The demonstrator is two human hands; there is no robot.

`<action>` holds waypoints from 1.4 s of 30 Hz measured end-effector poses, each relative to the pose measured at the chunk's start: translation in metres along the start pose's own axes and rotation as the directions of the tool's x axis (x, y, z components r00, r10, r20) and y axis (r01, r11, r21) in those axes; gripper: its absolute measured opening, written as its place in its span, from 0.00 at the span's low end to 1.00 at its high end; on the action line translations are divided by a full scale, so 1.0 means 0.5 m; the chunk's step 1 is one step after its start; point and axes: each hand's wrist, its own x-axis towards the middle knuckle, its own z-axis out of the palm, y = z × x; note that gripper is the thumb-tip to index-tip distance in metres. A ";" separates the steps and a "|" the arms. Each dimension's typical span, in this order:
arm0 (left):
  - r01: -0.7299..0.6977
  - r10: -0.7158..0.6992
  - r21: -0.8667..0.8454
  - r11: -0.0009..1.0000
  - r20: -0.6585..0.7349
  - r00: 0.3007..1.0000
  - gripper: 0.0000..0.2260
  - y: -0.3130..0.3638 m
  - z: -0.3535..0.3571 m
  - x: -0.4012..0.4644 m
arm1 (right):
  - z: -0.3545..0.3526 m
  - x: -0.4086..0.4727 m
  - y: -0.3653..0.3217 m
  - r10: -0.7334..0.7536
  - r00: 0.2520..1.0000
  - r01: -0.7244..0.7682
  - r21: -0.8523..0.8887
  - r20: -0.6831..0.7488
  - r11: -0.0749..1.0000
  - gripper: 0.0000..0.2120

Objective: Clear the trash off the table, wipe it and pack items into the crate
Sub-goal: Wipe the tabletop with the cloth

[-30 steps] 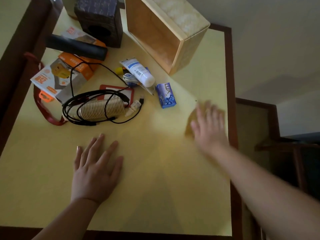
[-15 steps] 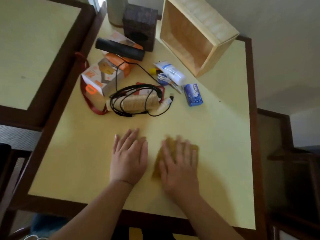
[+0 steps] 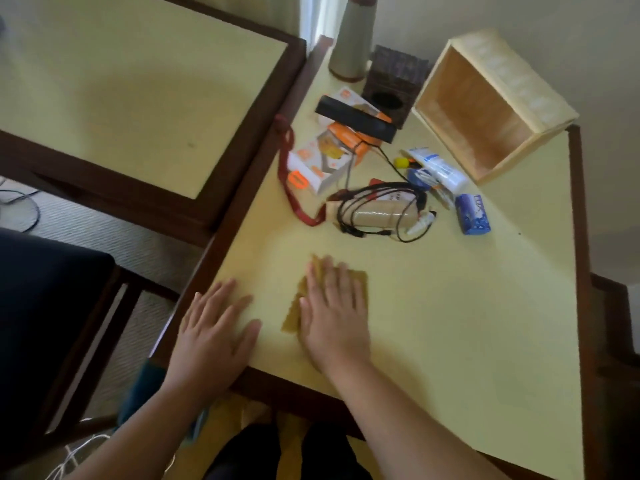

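My right hand, fingers flat, has slid the cloth leftward beside my flat left hand; its long axis runs away from me.

Right hand presses flat on a yellow cloth; left hand rests flat on the counter beside it

I see the cloth on the bench near its front edge, right hand flat on it, left hand just left. Crate sits far right; cable bundle lies between.
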 end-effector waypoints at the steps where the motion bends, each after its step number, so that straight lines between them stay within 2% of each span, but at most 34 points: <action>1: -0.001 0.001 0.009 1.000 0.002 1.000 0.27 -0.009 -0.003 -0.008 | -0.001 0.019 -0.028 -0.100 0.994 0.101 -0.012 0.039 0.995 0.28; 3: 0.009 -0.009 0.007 1.000 -0.012 1.000 0.26 -0.021 -0.006 -0.027 | -0.001 0.068 -0.075 -0.274 0.958 0.279 -0.059 0.085 0.958 0.28; 7: 0.082 -0.082 -0.013 0.997 0.018 0.996 0.22 -0.022 -0.008 -0.080 | -0.026 0.184 -0.139 -0.393 0.903 0.410 -0.074 0.170 0.909 0.28; 9: 0.105 -0.104 -0.050 0.993 0.024 0.994 0.24 -0.024 -0.014 -0.100 | -0.029 0.231 -0.159 -0.382 0.911 0.397 -0.084 0.154 0.914 0.28; 12: 0.181 -0.182 -0.145 0.973 0.009 0.983 0.25 -0.030 -0.035 -0.114 | -0.012 0.219 -0.205 -0.172 0.982 0.178 -0.081 0.078 0.981 0.28; 13: 0.209 -0.216 -0.189 0.959 -0.016 0.976 0.25 -0.031 -0.045 -0.114 | 0.002 0.182 -0.222 -0.173 0.983 0.177 -0.072 0.058 0.982 0.29; 14: 0.227 -0.242 -0.223 0.948 -0.043 0.969 0.24 -0.033 -0.057 -0.112 | 0.019 0.132 -0.236 -0.291 0.954 0.296 -0.078 0.073 0.952 0.30; 15: 0.234 -0.258 -0.249 0.940 -0.071 0.963 0.24 -0.037 -0.071 -0.110 | 0.023 0.074 -0.246 -0.475 0.866 0.490 -0.077 0.153 0.868 0.30; 16: 0.236 -0.271 -0.273 0.933 -0.098 0.958 0.23 -0.042 -0.083 -0.108 | 0.014 0.032 -0.242 -0.628 0.734 0.663 -0.071 0.261 0.745 0.30; 17: 0.243 -0.289 -0.302 0.922 -0.120 0.950 0.22 -0.049 -0.095 -0.106 | -0.001 0.030 -0.225 -0.710 0.623 0.767 -0.077 0.328 0.637 0.30; 18: 0.259 -0.316 -0.325 0.910 -0.135 0.939 0.23 -0.058 -0.108 -0.103 | -0.012 0.057 -0.206 -0.718 0.602 0.788 -0.111 0.349 0.606 0.30; 19: 0.280 -0.343 -0.338 0.898 -0.141 0.929 0.23 -0.068 -0.120 -0.099 | -0.021 0.098 -0.193 -0.650 0.683 0.722 -0.166 0.333 0.672 0.29; 21: 0.308 -0.381 -0.358 0.881 -0.152 0.912 0.25 -0.080 -0.142 -0.088 | -0.034 0.187 -0.169 -0.296 0.946 0.316 -0.169 0.130 0.934 0.29; 22: 0.318 -0.399 -0.374 0.871 -0.164 0.902 0.25 -0.084 -0.151 -0.081 | -0.031 0.203 -0.173 -0.107 0.993 0.112 -0.129 0.044 0.985 0.29; 23: 0.321 -0.414 -0.395 0.861 -0.178 0.893 0.25 -0.085 -0.160 -0.074 | -0.018 0.189 -0.190 -0.012 1.000 0.011 -0.108 -0.003 0.994 0.30; 24: 0.317 -0.423 -0.416 0.852 -0.191 0.886 0.25 -0.084 -0.168 -0.066 | 0.008 0.155 -0.206 -0.066 0.997 0.061 -0.125 -0.040 0.990 0.30; 25: 0.311 -0.428 -0.435 0.845 -0.201 0.881 0.24 -0.080 -0.173 -0.058 | 0.022 0.101 -0.230 -0.227 0.974 0.224 -0.152 0.000 0.963 0.30; 26: 0.305 -0.431 -0.449 0.839 -0.207 0.878 0.24 -0.073 -0.177 -0.051 | 0.031 0.046 -0.243 -0.446 0.890 0.456 -0.158 0.098 0.876 0.29; 27: 0.302 -0.431 -0.456 0.837 -0.211 0.877 0.24 -0.067 -0.181 -0.043 | 0.028 0.010 -0.239 -0.623 0.755 0.652 -0.129 0.204 0.747 0.28; 28: 0.299 -0.428 -0.457 0.838 -0.211 0.879 0.23 -0.060 -0.184 -0.036 | 0.017 0.012 -0.215 -0.724 0.631 0.769 -0.102 0.280 0.631 0.27; 29: 0.296 -0.422 -0.450 0.842 -0.208 0.883 0.23 -0.053 -0.187 -0.030 | 0.005 0.036 -0.189 -0.765 0.576 0.815 -0.127 0.287 0.566 0.27; 30: 0.296 -0.413 -0.438 0.848 -0.197 0.889 0.23 -0.047 -0.190 -0.022 | -0.003 0.068 -0.166 -0.734 0.631 0.776 -0.189 0.253 0.602 0.27; 31: 0.298 -0.403 -0.424 0.855 -0.181 0.897 0.23 -0.041 -0.192 -0.013 | -0.006 0.101 -0.142 -0.612 0.775 0.632 -0.215 0.156 0.745 0.27; 32: 0.298 -0.392 -0.409 0.862 -0.168 0.904 0.22 -0.035 -0.193 -0.004 | -0.023 0.123 -0.136 -0.405 0.913 0.407 -0.187 0.052 0.894 0.27; 33: 0.293 -0.378 -0.395 0.871 -0.158 0.912 0.22 -0.030 -0.192 0.003 | -0.027 0.125 -0.145 -0.224 0.974 0.220 -0.154 -0.012 0.963 0.27; 34: 0.283 -0.362 -0.384 0.879 -0.149 0.920 0.21 -0.024 -0.188 0.009 | -0.015 0.106 -0.159 -0.172 0.985 0.166 -0.149 -0.032 0.975 0.27; 35: 0.273 -0.344 -0.376 0.886 -0.138 0.929 0.21 -0.018 -0.181 0.015 | 0.005 0.072 -0.171 -0.306 0.952 0.301 -0.173 -0.001 0.938 0.26; 36: 0.262 -0.326 -0.367 0.892 -0.124 0.937 0.20 -0.010 -0.172 0.020 | 0.016 0.027 -0.172 -0.514 0.853 0.523 -0.169 0.094 0.836 0.25; 37: 0.253 -0.307 -0.353 0.901 -0.105 0.946 0.20 0.000 -0.161 0.025 | 0.004 -0.014 -0.157 -0.680 0.705 0.706 -0.116 0.201 0.698 0.24; 38: 0.245 -0.286 -0.336 0.910 -0.079 0.955 0.19 0.007 -0.149 0.030 | -0.017 -0.033 -0.126 -0.752 0.600 0.792 -0.071 0.272 0.607 0.24; 39: 0.238 -0.266 -0.316 0.918 -0.047 0.963 0.18 0.015 -0.137 0.033 | -0.035 -0.027 -0.081 -0.762 0.583 0.806 -0.079 0.283 0.587 0.25; 40: 0.235 -0.251 -0.297 0.925 -0.016 0.968 0.18 0.023 -0.127 0.038 | -0.046 -0.009 -0.035 -0.718 0.647 0.758 -0.113 0.258 0.643 0.27; 41: 0.239 -0.246 -0.281 0.930 0.009 0.969 0.17 0.032 -0.118 0.042 | -0.053 0.014 0.006 -0.605 0.770 0.634 -0.143 0.202 0.760 0.28; 42: 0.245 -0.248 -0.272 0.931 0.022 0.968 0.17 0.043 -0.109 0.045 | -0.056 0.038 0.038 -0.427 0.896 0.442 -0.145 0.122 0.885 0.28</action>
